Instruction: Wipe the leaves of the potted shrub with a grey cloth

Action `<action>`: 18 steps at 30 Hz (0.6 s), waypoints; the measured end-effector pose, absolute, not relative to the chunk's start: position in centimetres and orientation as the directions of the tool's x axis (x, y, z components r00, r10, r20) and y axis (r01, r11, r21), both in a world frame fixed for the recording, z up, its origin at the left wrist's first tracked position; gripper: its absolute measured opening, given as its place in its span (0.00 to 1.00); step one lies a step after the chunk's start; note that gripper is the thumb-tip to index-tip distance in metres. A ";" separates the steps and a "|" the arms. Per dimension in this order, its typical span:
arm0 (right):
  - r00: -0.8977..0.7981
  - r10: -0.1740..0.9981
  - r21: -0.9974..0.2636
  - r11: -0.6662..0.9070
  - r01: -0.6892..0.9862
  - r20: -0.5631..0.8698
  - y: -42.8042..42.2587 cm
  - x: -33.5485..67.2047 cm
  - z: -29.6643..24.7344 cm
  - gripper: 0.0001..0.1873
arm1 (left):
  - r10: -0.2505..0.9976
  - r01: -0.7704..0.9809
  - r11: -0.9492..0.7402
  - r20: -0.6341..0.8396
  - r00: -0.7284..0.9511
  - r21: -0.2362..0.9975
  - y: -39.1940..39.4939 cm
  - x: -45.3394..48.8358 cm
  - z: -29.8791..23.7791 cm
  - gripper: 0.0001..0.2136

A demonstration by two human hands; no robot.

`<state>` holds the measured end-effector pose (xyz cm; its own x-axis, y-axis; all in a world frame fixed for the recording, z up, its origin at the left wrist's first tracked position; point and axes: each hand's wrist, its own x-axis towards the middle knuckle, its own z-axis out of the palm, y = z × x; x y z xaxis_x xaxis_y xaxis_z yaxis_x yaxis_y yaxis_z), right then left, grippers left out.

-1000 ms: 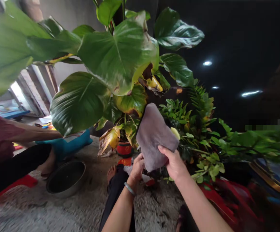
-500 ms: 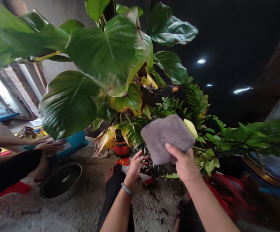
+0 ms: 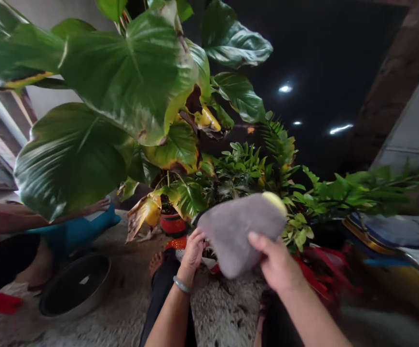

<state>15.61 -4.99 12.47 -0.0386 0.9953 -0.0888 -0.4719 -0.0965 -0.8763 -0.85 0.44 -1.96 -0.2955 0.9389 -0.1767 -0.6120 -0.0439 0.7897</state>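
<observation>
One grey plush piece [image 3: 243, 233] is held at a slant above the floor, on the near side of the plants, and one yellow part [image 3: 276, 202] is shown at its far right corner. It is grasped by the right hand [image 3: 276, 260] at its near right side, with one thumb pressed on top; the other fingers are mostly hidden. The left hand [image 3: 194, 248] is held at the piece's left edge with its fingers partly bent; whether the edge is gripped or only touched cannot be told. One pale bangle [image 3: 182, 285] is worn on the left wrist.

One red pot [image 3: 173, 224] is seen on the floor beyond the hands, overhung by one large-leaved plant [image 3: 129, 72]. To the left, one round basin [image 3: 59, 294] is set on the floor, and one small pale mark [image 3: 84, 279] is seen inside it. Beyond the basin, one co-worker's hand [image 3: 101, 206] is held at one teal object [image 3: 81, 231]. To the right, red plastic [image 3: 327, 270] is blurred. Three bright spots of light [image 3: 285, 89] are shown on the dark wall [image 3: 321, 58] at the far right.
</observation>
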 end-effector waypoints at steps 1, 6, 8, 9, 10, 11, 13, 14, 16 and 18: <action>0.090 0.994 -0.849 -0.004 -0.528 -0.060 -3.3 16.3 13.3 0.20 | 0.941 -0.626 -0.048 -0.175 -0.289 0.778 0.5 -0.8 -1.9 0.13; 0.199 0.884 -0.736 -0.206 -0.645 -0.423 -1.1 18.3 11.0 0.13 | 0.955 -0.691 -0.061 -0.159 -0.250 0.721 0.5 -1.0 -1.5 0.19; 0.118 0.844 -0.710 -0.355 -0.608 -0.523 -4.0 17.9 8.0 0.13 | 0.957 -0.687 -0.053 -0.160 -0.243 0.725 0.5 -1.0 -1.4 0.18; 0.072 0.843 -0.708 -0.398 -0.583 -0.533 -5.8 17.6 6.8 0.15 | 0.957 -0.686 -0.047 -0.164 -0.240 0.726 0.5 -1.0 -1.4 0.18; 0.028 0.833 -0.706 -0.451 -0.546 -0.553 -7.5 17.2 5.9 0.16 | 0.958 -0.685 -0.042 -0.166 -0.235 0.727 0.5 -1.0 -1.3 0.18; -0.029 0.832 -0.709 -0.489 -0.508 -0.553 -8.9 17.0 5.5 0.17 | 0.958 -0.685 -0.040 -0.167 -0.232 0.727 0.5 -1.0 -1.3 0.17; -0.089 0.870 -0.754 -0.467 -0.461 -0.485 -10.2 16.8 6.3 0.19 | 0.958 -0.686 -0.027 -0.177 -0.225 0.727 0.5 -0.9 -1.3 0.17; -0.084 0.909 -0.793 -0.400 -0.460 -0.409 -9.8 17.0 7.4 0.20 | 0.956 -0.684 -0.027 -0.181 -0.231 0.729 0.5 -0.9 -1.3 0.17; 0.030 0.977 -0.854 -0.167 -0.493 -0.209 -7.3 17.7 10.2 0.23 | 0.950 -0.681 -0.039 -0.185 -0.252 0.731 0.6 -0.8 -1.2 0.17; 0.290 0.957 -0.828 0.135 -0.544 -0.034 -3.8 18.6 12.8 0.22 | 0.949 -0.675 -0.054 -0.173 -0.264 0.736 0.6 -0.6 -1.1 0.17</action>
